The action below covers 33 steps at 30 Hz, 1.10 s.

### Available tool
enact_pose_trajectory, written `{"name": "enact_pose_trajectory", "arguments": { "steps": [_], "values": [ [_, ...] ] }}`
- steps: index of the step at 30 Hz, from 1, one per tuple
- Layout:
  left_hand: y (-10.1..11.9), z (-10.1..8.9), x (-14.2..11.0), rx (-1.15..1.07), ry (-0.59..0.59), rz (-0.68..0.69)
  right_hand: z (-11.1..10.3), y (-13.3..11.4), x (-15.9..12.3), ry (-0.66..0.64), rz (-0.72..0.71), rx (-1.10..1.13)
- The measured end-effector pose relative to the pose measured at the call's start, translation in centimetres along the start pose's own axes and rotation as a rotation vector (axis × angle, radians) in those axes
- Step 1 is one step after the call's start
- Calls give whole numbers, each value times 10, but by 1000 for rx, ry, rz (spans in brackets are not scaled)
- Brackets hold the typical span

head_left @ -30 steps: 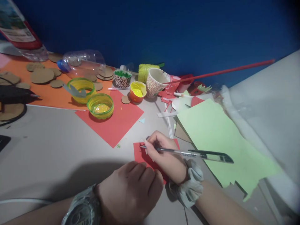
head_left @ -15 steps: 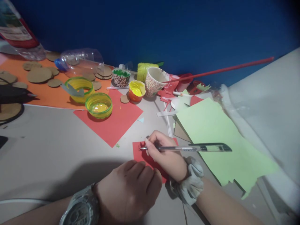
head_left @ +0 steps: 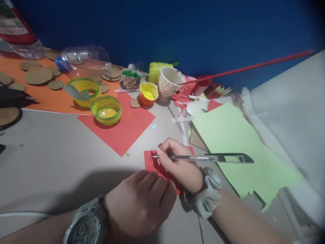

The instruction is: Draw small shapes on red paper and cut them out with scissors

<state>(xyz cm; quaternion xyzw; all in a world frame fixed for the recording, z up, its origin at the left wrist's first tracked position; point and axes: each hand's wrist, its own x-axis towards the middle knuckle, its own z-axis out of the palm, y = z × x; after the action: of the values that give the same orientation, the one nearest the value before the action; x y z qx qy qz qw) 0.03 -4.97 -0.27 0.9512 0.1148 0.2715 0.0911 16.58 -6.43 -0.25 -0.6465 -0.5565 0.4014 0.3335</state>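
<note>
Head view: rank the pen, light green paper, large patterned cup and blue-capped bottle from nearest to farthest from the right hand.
1. Pen: held in the right hand.
2. Light green paper: just to its right.
3. Large patterned cup: beyond it, slightly left.
4. Blue-capped bottle: far left, lying at the back.

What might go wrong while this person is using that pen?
The small red sheet might slip under the pen in the right hand if the left hand isn't steadying it. A bump to the long red stick, jutting out from the patterned cup, could perhaps tip that cup.
</note>
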Motion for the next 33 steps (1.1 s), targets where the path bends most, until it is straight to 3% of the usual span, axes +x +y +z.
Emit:
{"name": "enact_pose_trajectory", "arguments": {
  "steps": [33],
  "values": [
    [-2,-2,-2,10,-8,21,-3,0,0,17,-34,40]
  ]
}}
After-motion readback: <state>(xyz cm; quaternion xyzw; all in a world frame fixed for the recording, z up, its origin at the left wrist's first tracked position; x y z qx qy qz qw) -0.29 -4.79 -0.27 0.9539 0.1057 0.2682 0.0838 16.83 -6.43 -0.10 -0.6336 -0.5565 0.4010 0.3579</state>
